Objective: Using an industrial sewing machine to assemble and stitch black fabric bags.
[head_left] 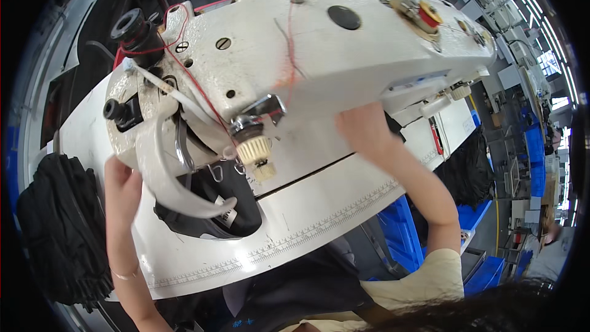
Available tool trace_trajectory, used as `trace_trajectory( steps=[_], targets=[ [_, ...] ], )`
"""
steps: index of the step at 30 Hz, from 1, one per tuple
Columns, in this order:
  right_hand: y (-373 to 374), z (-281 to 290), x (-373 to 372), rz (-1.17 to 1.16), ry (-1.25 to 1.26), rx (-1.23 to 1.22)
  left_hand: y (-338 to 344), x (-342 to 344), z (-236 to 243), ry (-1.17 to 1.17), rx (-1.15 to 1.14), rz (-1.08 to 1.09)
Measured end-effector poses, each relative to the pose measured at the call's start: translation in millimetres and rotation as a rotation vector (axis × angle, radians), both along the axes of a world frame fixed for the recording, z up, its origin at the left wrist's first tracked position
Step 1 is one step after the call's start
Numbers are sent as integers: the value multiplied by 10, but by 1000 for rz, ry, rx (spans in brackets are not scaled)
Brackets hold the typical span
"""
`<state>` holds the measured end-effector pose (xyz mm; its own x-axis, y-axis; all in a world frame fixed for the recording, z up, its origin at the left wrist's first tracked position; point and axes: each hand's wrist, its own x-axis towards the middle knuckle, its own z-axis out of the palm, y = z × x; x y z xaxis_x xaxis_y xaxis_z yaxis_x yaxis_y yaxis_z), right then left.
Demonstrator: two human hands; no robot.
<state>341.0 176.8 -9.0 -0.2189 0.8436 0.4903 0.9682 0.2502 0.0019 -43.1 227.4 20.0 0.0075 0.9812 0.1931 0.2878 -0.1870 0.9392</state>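
Note:
A white sewing machine (319, 43) threaded with red thread spans the table in front of me. Under its needle end lies a black fabric piece (203, 218) with a small white label (226, 212); the machine head covers its far part. My left hand (123, 187) is at the left side of the machine head, beside the black fabric, its fingertips hidden behind the housing. Reaching beneath the machine's arm, my right hand (367, 132) is smeared by motion, and its fingers are not clear. A bit of black material (393, 126) shows just beyond it.
A heap of black fabric pieces (58, 227) is at the table's left edge. More black fabric (470, 169) lies at the right, near blue bins (399, 233). A red-handled tool (436, 138) rests on the tabletop. A ruler strip (295, 233) runs along the front edge.

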Motion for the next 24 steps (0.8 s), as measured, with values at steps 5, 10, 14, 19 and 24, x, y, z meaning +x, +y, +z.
trace_trajectory(
  steps=[5, 10, 14, 19, 24],
  targets=[
    [300, -179, 531, -71, -363, 204, -711, 463, 536, 310, 57, -466],
    [338, -287, 510, -77, -262, 302, -941, 1094, 561, 324, 80, -916],
    [383, -337, 487, -66, -184, 353, -672, 1960, 184, 509, 364, -881],
    [577, -354, 608, -4, -57, 412, 120, 2982, -514, 591, 212, -521],
    [534, -363, 443, 25, 81, 443, 508, 2756, -1008, 548, 657, -394]
  ],
)
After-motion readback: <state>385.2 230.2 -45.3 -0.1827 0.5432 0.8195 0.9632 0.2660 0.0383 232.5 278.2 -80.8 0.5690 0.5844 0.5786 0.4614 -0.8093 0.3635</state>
